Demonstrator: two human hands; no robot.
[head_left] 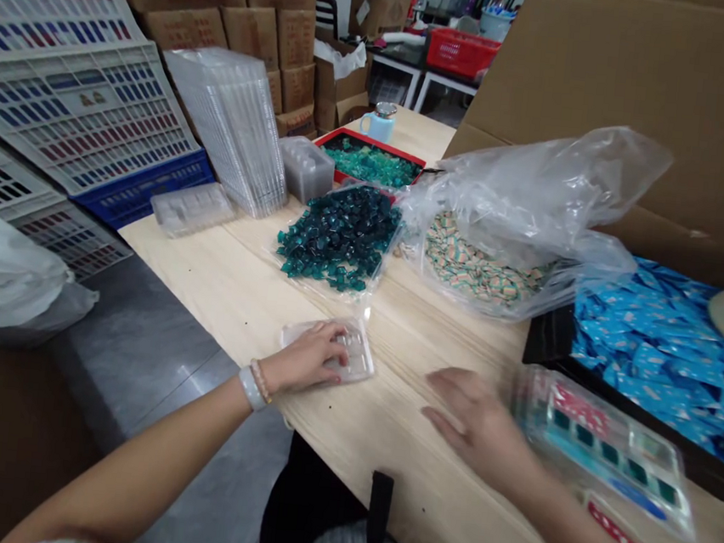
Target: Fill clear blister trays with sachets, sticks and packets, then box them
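My left hand (310,359) rests on a small clear plastic tray (359,358) near the table's front edge, its fingers bent over the tray and gripping it. To the right, my right hand (479,419) is held over the bare wood, slightly blurred, with thumb and fingers apart and nothing between them. Beyond the tray lies a heap of dark teal, glossy square pieces (340,231) on a clear plastic sheet. Right of my right hand sit filled clear packs (607,449) showing a row of dark green squares and red printed card.
A clear bag of small wrapped pieces (484,262) stands behind, beside a black tray of blue packets (656,334). Stacked clear trays (228,130) rise at the table's left edge. A red tray of green pieces (372,162) and a blue mug (380,122) are farther back.
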